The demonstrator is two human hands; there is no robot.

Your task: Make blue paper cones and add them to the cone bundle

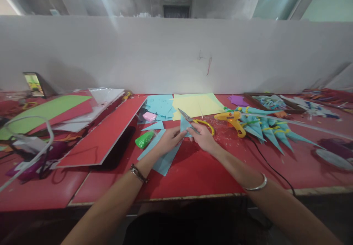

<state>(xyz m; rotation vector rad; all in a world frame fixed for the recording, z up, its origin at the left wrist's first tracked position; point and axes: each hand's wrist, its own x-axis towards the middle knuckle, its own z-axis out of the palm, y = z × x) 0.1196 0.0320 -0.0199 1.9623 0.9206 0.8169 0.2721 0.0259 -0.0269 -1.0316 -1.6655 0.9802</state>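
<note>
Both hands meet over the middle of the red table around a folded piece of light blue paper (185, 123). My left hand (169, 141) is closed on its left edge, the fingers bent inward. On the right side, my right hand (203, 137) pinches the same paper between thumb and fingers. Just behind lie yellow-handled scissors (211, 124), blades pointing left; the right hand partly hides them. Under my left wrist are flat blue paper pieces (164, 164). A blue triangle (154, 126) and a green shiny cone-shaped packet (144, 139) lie to the left.
A yellow glue gun (231, 121) with a black cord sits right, beside blue paper cones (255, 127) with yellow trim. Yellow sheets (197, 103) and blue scraps (160, 105) lie at the back. Leftward, a red board (107, 134) slants. A white partition (154, 53) stands behind.
</note>
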